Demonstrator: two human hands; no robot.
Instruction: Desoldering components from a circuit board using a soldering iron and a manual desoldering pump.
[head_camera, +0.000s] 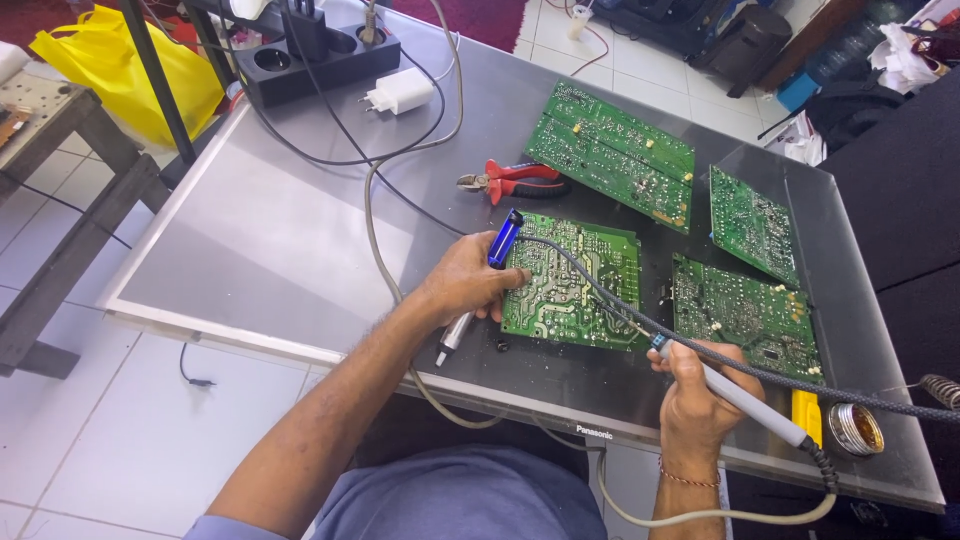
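Left hand (468, 283) grips a blue desoldering pump (485, 278), its long axis running diagonally, at the green circuit board's (575, 285) left edge. Right hand (695, 390) grips a soldering iron (735, 392), tip angled up-left onto the board's lower right corner.

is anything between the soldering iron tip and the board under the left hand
Nothing visible. The soldering iron in the right hand has its tip at the board's lower right edge; the left hand with the blue pump sits on the opposite edge.
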